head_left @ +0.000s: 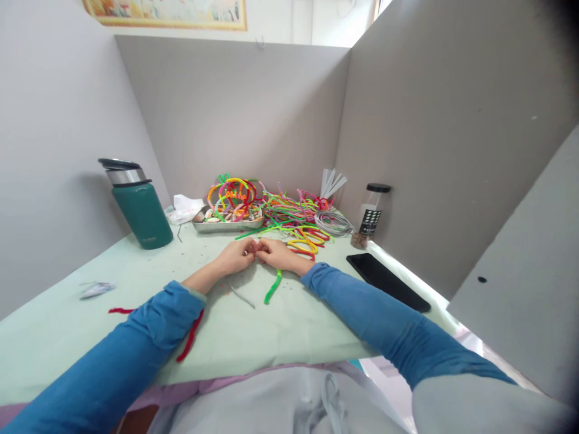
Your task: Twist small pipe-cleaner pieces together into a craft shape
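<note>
My left hand (236, 257) and my right hand (279, 254) meet over the middle of the table, fingertips pinched together. Between them is a small reddish bit, mostly covered by the fingers and too small to name. Below my right wrist lies a green pipe cleaner (272, 288), its yellowish end near that hand. A thin grey wire piece (243, 296) rests in front of my left hand. Red pipe cleaner (190, 339) shows on both sides of my left sleeve. Just beyond my right hand are bent yellow and red pipe cleaners (304, 244).
At the back, a metal tray (228, 226) holds colourful pipe-cleaner hoops beside a heap of pipe cleaners (289, 208) and a wire coil (333, 223). A green bottle (143, 214) stands left. A clear jar (370, 217) and black phone (386, 280) are right. Grey partitions enclose the table.
</note>
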A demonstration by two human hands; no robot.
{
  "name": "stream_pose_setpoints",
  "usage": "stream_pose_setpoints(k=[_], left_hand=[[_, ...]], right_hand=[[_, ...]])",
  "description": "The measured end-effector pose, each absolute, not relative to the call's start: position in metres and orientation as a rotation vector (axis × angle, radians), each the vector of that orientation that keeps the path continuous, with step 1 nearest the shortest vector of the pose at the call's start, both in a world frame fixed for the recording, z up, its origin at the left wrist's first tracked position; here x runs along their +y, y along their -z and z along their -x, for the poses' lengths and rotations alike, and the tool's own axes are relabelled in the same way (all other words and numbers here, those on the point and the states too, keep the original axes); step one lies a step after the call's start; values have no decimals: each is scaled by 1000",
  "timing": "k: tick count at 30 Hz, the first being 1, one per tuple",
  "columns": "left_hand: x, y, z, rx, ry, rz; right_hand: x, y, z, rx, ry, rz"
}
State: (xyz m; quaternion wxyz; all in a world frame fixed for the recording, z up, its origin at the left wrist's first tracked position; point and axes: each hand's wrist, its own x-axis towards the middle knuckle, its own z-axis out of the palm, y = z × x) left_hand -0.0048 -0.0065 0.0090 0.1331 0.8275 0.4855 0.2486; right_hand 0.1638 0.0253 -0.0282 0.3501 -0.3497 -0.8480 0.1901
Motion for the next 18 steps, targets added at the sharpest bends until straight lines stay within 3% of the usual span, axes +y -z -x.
stream_pose_setpoints(k=[18], left_hand=[[-6,-9,6,1424,-666,-2462]], right_hand=[[25,27,-164,-2220,-494,906]])
